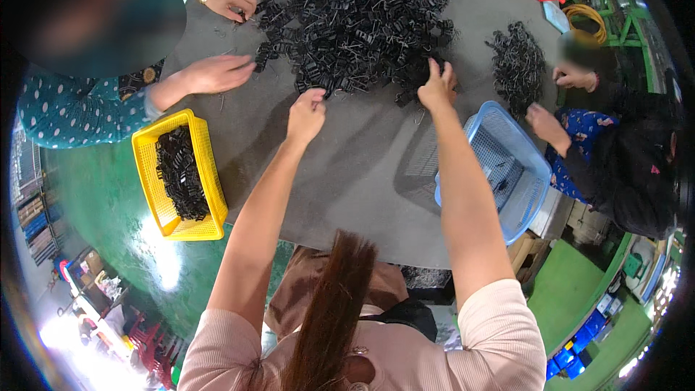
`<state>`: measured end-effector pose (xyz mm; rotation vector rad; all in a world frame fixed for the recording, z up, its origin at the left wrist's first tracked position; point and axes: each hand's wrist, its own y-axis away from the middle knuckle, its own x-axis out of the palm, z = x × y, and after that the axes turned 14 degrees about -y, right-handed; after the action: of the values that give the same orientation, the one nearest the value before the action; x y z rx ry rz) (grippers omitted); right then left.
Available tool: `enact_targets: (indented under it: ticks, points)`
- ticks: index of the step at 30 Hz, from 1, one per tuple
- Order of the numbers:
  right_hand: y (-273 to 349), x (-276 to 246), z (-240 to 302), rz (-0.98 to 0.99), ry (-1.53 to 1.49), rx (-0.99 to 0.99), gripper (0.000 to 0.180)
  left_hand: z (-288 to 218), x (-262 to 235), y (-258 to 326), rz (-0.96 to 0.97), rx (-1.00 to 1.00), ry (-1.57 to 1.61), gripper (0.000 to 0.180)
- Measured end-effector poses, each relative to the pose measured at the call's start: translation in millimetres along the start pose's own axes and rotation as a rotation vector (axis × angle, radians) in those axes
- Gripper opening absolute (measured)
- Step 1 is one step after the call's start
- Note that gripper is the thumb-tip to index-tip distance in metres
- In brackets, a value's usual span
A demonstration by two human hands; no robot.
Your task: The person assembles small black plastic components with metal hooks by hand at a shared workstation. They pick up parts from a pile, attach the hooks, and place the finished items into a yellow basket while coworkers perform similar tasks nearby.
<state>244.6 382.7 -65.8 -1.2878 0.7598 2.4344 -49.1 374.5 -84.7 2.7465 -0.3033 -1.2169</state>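
over a grey table (347, 195), both hands (307, 116) are half-curled at a pile of black parts (355, 22), their grip impossible to tell.

One head-worn fisheye faces down; the grey table (340, 188) lies close below.

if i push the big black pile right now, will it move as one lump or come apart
The pile would probably come apart, since it is many small, separate pieces. Some may snag and drag neighbours along, as wiry bits jut out at many angles.
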Motion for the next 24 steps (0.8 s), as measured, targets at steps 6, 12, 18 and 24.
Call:
enact_targets:
  ticks: [6, 12, 18, 24]
  points:
    - [111.9, 77.7, 39.8, -0.026, -0.117, -0.447, 0.051, -30.8, 23.6, 16.1, -0.036, -0.027, 0.032, 0.042]
    - [187.2, 87.6, 16.8, 0.02, -0.282, -0.393, 0.026, 9.8, -3.9, 66.3, 0.13, -0.024, 0.042, 0.028]
    - [184.9, 46.6, 8.9, -0.303, -0.436, -0.17, 0.013, 28.1, -39.2, 43.0, -0.137, 0.106, -0.065, 0.018]
    - [132.2, 52.9, 63.1, -0.126, -0.348, -0.374, 0.006, -22.6, -18.6, 1.9, -0.112, 0.222, -0.21, 0.008]
